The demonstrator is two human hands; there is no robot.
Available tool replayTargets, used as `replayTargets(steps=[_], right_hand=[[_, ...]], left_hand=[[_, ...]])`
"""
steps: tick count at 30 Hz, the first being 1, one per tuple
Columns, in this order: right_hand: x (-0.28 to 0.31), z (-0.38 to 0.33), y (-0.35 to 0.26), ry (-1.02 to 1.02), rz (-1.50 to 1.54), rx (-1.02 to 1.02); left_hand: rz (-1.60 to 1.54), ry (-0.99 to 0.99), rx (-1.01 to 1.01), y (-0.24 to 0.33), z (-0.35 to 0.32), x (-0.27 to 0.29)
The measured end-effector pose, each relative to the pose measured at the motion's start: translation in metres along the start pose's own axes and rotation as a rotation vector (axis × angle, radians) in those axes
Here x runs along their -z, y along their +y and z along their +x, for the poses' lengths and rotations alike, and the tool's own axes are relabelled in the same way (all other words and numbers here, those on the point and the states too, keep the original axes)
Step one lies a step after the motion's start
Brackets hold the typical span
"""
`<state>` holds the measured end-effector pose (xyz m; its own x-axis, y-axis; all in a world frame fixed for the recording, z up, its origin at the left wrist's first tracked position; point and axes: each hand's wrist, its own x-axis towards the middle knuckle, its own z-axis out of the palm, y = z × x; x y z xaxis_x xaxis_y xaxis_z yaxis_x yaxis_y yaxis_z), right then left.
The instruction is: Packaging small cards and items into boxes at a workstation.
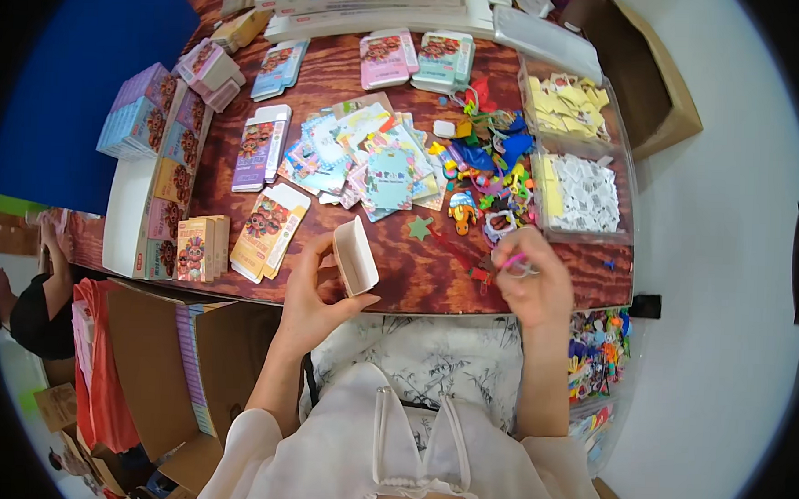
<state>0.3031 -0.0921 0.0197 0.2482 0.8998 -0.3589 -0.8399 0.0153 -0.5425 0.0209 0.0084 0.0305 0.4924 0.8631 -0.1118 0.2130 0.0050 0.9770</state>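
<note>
- The left hand (pixel 315 286) grasps a small open cardboard box with a pale inside (pixel 357 259), the thumb at its lower end and the fingers along its left side.
- This box is held, a little tilted, near the front edge of the red-brown table with wood pattern (pixel 335 64), and its opening is turned upward.
- The right hand (pixel 539 285) has its fingers bent and pinches a small bright pink piece (pixel 514 261) (something whitish or clear is with it, but it is too small and blurred to tell exactly).
- Just beyond the right hand spreads a mixed heap of colourful small plastic toys (pixel 486 157); an orange-brown little figure (pixel 462 213) and a flat green star (pixel 419 228) are at its near side.
- To the left of this heap, printed paper cards in pastel colours (pixel 390 179) lie overlapping in a loose pile.
- At the right stands a clear plastic tray with compartments (pixel 632 200); the far part contains yellow folded papers (pixel 567 106), the near part mainly white papers with dark print (pixel 586 194).
- Left of the left hand, flat orange printed cartons (pixel 268 232) lie on the table.
</note>
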Motion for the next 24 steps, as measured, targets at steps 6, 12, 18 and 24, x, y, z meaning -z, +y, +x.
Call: replayTargets(steps=[6, 12, 18, 24], right_hand=[[-0.043, 0.063, 0.02, -0.158, -0.468, -0.02], [-0.073, 0.122, 0.05, -0.139, -1.575, 0.632], [-0.102, 0.131, 0.05, -0.171, -1.951, 0.513], [-0.093, 0.134, 0.052, -0.15, -2.006, 0.507]], left_hand=[[0.009, 0.091, -0.022, -0.002, -0.003, 0.016], [-0.067, 0.082, 0.047, -0.012, -0.009, 0.019], [-0.093, 0.048, 0.116, -0.009, -0.008, 0.028], [-0.076, 0.043, 0.09, -0.011, -0.004, 0.029]])
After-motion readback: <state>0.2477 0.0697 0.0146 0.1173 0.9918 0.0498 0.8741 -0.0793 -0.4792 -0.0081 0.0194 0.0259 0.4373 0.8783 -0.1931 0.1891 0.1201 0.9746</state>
